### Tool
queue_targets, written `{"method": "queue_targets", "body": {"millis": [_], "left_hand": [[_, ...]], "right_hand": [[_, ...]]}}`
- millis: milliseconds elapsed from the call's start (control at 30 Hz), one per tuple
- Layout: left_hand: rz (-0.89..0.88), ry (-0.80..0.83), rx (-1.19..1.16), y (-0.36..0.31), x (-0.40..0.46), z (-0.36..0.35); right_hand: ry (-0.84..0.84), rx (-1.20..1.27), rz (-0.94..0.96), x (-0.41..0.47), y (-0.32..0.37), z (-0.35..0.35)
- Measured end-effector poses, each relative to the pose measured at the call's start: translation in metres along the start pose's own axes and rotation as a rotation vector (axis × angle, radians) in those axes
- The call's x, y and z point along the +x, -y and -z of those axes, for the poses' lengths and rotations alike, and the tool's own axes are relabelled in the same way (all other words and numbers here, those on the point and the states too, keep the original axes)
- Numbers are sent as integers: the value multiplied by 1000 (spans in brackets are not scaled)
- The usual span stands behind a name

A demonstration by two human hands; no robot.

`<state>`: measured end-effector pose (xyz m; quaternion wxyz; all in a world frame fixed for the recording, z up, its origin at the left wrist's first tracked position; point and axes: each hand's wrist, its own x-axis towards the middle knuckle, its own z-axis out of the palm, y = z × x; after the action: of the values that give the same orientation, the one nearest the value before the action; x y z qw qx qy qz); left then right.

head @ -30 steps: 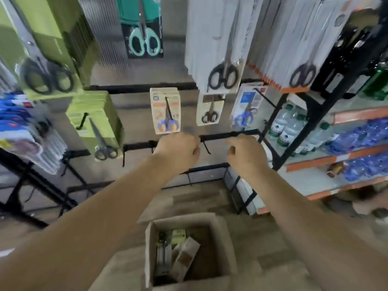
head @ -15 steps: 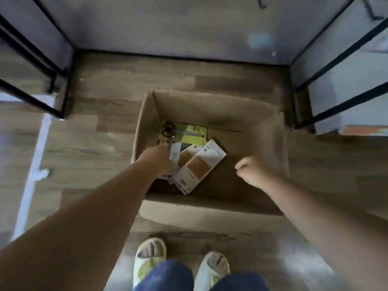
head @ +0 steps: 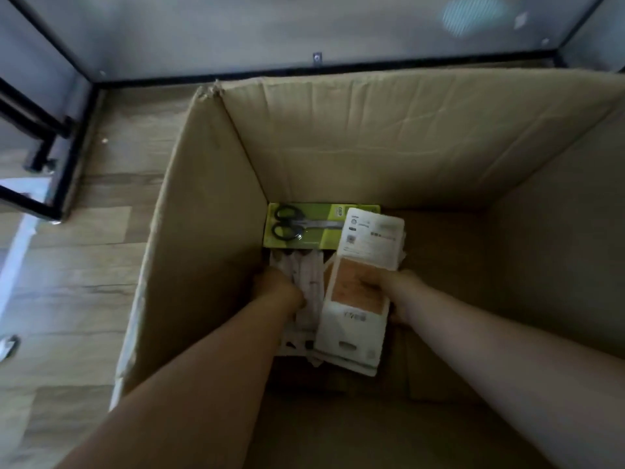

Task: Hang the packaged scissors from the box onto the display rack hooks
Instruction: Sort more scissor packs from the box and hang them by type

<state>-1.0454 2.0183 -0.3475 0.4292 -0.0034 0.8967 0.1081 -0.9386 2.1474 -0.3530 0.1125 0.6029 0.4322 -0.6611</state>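
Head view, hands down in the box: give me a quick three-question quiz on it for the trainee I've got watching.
1. True or false: the green scissors pack lies flat at the bottom of the cardboard box, with its black handles toward the box's left wall.
2. Which hand is at the white-and-orange pack stack? A. left hand B. right hand C. neither
3. Fill in: the white-and-orange pack stack partly overlaps the ____ end of the green scissors pack.

Key: 1 true; 2 B; 3 right
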Motion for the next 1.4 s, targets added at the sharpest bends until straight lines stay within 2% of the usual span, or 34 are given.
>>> {"method": "queue_targets", "body": {"millis": [100, 233, 300, 467, 567, 667, 833, 1100, 1300, 1400], "left_hand": [[48, 38, -104, 7, -5, -1], [127, 85, -354, 8, -5, 1], [113, 125, -371, 5, -3, 0], [60, 168, -399, -4, -6, -1], [20, 128, -344, -6, -26, 6], [6, 126, -391, -6, -65, 31], [66, 80, -679, -16, -181, 117], [-60, 125, -588, -37, -408, 274], [-101, 76, -603, -52, -454, 319], [-87, 57, -708, -58, -478, 336]], "right_hand": [[-8, 141, 6, -3, -2, -1], [198, 199, -82, -7, -10, 11], [257, 208, -108, -5, -8, 16], [245, 174, -71, -12, -3, 21], [127, 196, -54, -35, 0, 28], [13, 195, -54, -84, 10, 37], [-96, 155, -45, -218, 59, 68], [-60, 98, -16, -471, 164, 84], [5, -28, 58, -513, 199, 80], [22, -83, 133, -541, 206, 81]]}}
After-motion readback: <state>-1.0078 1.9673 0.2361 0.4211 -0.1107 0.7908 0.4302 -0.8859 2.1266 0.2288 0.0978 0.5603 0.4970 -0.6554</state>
